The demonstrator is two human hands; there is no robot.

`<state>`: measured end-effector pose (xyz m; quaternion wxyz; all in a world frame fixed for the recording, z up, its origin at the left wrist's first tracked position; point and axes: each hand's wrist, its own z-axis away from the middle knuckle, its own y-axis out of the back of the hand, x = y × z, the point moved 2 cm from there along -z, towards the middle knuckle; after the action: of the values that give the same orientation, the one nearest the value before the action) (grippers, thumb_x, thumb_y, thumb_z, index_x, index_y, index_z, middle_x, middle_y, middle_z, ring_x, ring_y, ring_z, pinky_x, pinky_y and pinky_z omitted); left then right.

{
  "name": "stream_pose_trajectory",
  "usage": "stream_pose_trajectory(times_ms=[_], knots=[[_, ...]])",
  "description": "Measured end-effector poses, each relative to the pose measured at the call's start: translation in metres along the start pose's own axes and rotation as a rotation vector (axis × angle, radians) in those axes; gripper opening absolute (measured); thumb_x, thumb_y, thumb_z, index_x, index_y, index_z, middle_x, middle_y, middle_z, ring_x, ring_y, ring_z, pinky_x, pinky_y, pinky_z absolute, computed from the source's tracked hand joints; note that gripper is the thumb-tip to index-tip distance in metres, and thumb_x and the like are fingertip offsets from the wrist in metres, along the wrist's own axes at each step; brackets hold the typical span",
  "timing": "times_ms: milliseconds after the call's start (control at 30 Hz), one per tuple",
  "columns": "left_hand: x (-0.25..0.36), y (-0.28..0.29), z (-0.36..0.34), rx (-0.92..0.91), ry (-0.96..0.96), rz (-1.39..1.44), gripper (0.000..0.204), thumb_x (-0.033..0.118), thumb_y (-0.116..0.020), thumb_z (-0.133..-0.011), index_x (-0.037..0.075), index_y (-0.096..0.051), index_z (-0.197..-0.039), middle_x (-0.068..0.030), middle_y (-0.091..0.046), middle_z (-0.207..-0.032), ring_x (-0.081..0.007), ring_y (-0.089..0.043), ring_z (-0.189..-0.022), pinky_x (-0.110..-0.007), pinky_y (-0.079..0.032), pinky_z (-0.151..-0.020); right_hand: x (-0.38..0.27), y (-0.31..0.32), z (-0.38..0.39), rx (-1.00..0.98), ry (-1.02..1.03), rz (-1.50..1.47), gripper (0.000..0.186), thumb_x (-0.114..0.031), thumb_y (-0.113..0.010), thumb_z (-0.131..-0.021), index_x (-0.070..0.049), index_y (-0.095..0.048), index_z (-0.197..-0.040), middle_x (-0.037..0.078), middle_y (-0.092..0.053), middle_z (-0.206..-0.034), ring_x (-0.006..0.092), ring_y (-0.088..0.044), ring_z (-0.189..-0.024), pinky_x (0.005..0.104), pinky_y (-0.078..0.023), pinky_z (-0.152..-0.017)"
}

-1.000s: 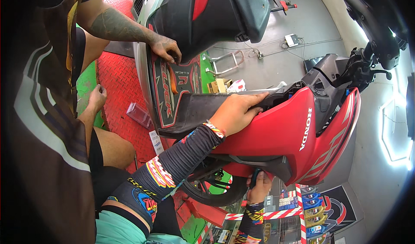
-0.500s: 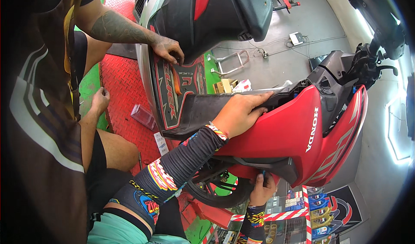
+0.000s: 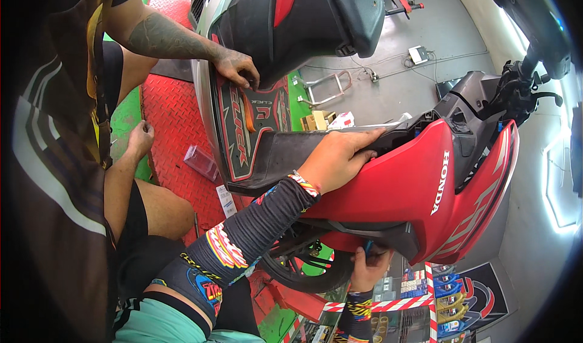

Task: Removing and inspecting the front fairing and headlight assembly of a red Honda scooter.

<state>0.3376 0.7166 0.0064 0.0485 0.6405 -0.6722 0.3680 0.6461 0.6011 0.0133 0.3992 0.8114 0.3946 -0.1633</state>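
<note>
A red front side panel [image 3: 419, 179] of a scooter lies in front of me, beside its black inner trim [image 3: 285, 148]. My left hand [image 3: 340, 161] grips the upper edge of the panel, fingers along the seam with the trim and thumb curled below them. Under the panel's lower dark strip [image 3: 382, 232], my right hand [image 3: 373, 264] is closed on a small blue tool [image 3: 368, 247], whose working end is hidden. The front wheel [image 3: 300, 273] shows below the panel.
A co-worker's hand [image 3: 237, 66] rests by the printed floor mat [image 3: 240, 142]; another [image 3: 139, 139] is lower left. A clear plastic box [image 3: 200, 161] lies on the red lift [image 3: 164, 118]. Handlebar [image 3: 528, 88], metal frame [image 3: 328, 88] and bottle shelf [image 3: 446, 300] are around the scooter.
The view has shifted slightly, so the scooter sits a little further right. My right hand has turned a little around the blue tool; my left hand keeps its grip on the panel edge.
</note>
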Motion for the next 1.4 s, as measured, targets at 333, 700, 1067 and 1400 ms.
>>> stream_pose_trajectory(times_ms=[333,700,1067,1400], knots=[[0.0,0.004,-0.002,-0.011,-0.028,-0.011,0.058,0.005,-0.071,-0.092,0.008,-0.059,-0.149,-0.0233,-0.071,-0.125,-0.0409,-0.07,-0.113,-0.04,-0.054,-0.098,0.002,0.005,-0.003,0.005,0.31,0.45,0.036,-0.017,-0.067,-0.103,0.013,-0.064,-0.122,0.02,-0.069,-0.112,0.0286,-0.067,-0.098,0.0363,-0.054,-0.085],[-0.003,0.01,-0.001,-0.01,0.022,0.027,0.06,0.012,-0.078,-0.09,0.008,-0.061,-0.147,-0.0226,-0.071,-0.13,-0.0347,-0.073,-0.115,-0.036,-0.054,-0.1,-0.002,0.013,-0.003,-0.142,-0.01,0.227,0.035,-0.017,-0.061,-0.107,0.013,-0.063,-0.125,0.011,-0.063,-0.108,0.0117,-0.06,-0.073,0.0259,-0.045,-0.059],[-0.005,0.007,-0.002,0.049,0.077,0.05,0.054,0.012,-0.08,-0.089,0.01,-0.067,-0.141,-0.0223,-0.073,-0.122,-0.0313,-0.076,-0.107,-0.034,-0.056,-0.095,-0.006,0.01,-0.008,-0.141,0.096,0.291,0.035,-0.017,-0.06,-0.108,0.014,-0.064,-0.125,0.01,-0.06,-0.103,0.0111,-0.059,-0.069,0.0257,-0.043,-0.055],[-0.007,0.006,-0.003,0.089,0.093,0.033,0.052,0.013,-0.083,-0.087,0.011,-0.07,-0.137,-0.021,-0.074,-0.12,-0.0308,-0.077,-0.104,-0.033,-0.058,-0.092,-0.003,0.007,-0.008,-0.153,0.033,0.237,0.035,-0.02,-0.059,-0.109,0.012,-0.065,-0.122,0.009,-0.059,-0.101,0.0103,-0.058,-0.068,0.0252,-0.043,-0.055]])
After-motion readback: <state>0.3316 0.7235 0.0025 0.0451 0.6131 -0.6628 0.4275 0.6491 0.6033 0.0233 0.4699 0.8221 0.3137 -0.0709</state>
